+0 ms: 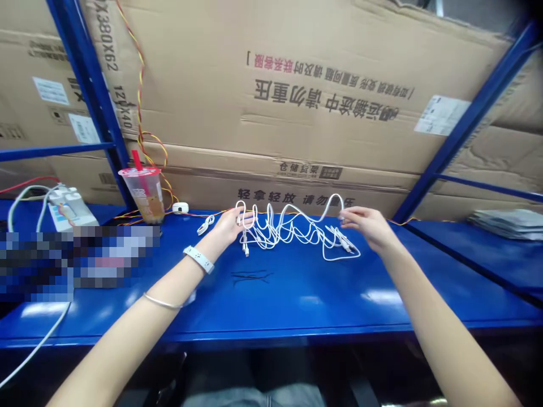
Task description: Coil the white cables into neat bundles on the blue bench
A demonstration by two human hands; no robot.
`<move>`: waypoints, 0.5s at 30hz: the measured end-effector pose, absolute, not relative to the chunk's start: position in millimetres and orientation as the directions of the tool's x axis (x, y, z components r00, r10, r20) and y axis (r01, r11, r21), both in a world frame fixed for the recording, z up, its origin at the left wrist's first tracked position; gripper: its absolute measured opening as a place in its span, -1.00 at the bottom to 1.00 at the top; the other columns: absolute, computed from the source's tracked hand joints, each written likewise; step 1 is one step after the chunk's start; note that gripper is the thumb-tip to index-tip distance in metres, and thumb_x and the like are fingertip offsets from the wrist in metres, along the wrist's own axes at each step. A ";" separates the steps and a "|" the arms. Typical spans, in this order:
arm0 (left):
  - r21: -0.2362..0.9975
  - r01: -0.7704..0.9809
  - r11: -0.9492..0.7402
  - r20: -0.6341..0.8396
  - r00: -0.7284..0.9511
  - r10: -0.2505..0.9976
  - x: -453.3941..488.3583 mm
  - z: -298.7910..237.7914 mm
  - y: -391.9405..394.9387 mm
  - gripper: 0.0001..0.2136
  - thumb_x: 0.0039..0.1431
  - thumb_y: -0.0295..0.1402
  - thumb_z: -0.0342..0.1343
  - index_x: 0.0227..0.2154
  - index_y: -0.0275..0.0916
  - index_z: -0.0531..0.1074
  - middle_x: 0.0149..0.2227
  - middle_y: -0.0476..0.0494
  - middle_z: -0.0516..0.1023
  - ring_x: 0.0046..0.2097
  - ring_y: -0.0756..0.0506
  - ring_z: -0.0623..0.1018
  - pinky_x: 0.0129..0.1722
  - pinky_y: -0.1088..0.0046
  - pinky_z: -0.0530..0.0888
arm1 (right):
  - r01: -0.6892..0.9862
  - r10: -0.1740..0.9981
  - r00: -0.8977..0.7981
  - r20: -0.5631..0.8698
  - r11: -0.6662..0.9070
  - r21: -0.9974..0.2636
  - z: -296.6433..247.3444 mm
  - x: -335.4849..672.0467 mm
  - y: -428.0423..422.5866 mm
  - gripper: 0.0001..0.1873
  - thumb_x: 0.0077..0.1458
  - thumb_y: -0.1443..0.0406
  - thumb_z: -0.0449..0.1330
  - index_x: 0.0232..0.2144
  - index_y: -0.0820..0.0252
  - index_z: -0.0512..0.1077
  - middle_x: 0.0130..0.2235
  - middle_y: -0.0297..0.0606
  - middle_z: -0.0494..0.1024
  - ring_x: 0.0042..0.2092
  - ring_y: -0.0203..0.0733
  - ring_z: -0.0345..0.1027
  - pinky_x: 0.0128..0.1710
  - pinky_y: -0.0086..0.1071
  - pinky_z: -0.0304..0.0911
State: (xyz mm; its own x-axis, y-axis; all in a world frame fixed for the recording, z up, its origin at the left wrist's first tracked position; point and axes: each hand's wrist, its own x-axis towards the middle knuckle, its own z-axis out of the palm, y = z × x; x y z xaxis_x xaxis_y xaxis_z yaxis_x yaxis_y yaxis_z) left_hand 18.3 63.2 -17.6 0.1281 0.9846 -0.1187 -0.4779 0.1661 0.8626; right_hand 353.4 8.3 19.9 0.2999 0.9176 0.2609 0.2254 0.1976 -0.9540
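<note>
White charging cables (292, 230) lie in a loose, wavy tangle across the blue shelf (297, 305). At the tangle's left end my left hand (231, 226) is closed on white cable, with a plug hanging just below the fingers. My right hand (365, 223) pinches a raised loop of cable between thumb and fingertips at the right end. Further plugs and cable ends rest on the shelf beneath this hand. Several thin black ties (250, 276) lie in front of the tangle. Left of my left hand sits a small coiled white cable (206, 225).
A drink cup with a red straw (146, 195) stands back left, beside a small white case (180, 208). Further left is a white power strip (72, 209) with cords. Cardboard (271, 130) walls the back between blue posts. Flat packets (509, 223) are stacked at the right.
</note>
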 end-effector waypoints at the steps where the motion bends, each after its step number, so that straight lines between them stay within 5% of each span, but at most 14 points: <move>1: 0.855 -0.492 0.163 -0.115 0.127 0.985 18.8 -13.9 65.8 -0.88 0.27 -0.49 -0.08 -0.17 -0.33 0.30 -0.16 -0.40 0.56 -0.25 -0.14 0.63 -0.16 0.27 0.55 | 0.220 0.907 0.334 0.259 0.192 -0.956 22.8 363.7 7.6 -0.87 -0.12 0.36 0.37 -0.48 0.32 0.51 -0.48 -0.18 0.51 -0.45 -0.28 0.40 -0.37 -0.38 0.42; 8: 0.854 -0.494 0.164 -0.135 0.093 0.986 7.4 -18.1 74.2 -0.87 0.23 -0.49 -0.05 -0.18 -0.33 0.31 -0.14 -0.45 0.55 -0.23 -0.19 0.63 -0.16 0.22 0.53 | 0.224 0.848 0.489 0.205 0.104 -0.969 18.8 427.2 1.5 -0.94 0.02 0.45 0.27 -0.48 0.33 0.51 -0.44 -0.12 0.52 -0.44 -0.33 0.41 -0.27 -0.38 0.38; 15: 0.996 0.003 0.085 -0.085 0.044 0.995 6.8 -55.8 70.6 -0.91 0.03 -0.42 0.14 -0.38 -0.33 0.46 -0.33 -0.30 0.60 -0.24 -0.18 0.60 -0.21 0.32 0.48 | 0.347 0.915 0.393 0.088 -0.059 -0.936 -22.0 433.3 7.6 -0.93 -0.10 0.39 0.33 -0.57 0.27 0.52 -0.51 -0.16 0.53 -0.51 -0.28 0.36 -0.42 -0.37 0.37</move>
State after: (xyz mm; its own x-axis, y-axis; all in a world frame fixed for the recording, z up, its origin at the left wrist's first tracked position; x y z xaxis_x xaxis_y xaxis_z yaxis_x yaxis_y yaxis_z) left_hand 6.8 70.6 -55.8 0.0437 0.9954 -0.0854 0.0026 0.0854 0.9963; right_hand 433.3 7.6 -22.0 0.3928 0.9154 0.0882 0.3466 -0.0585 -0.9362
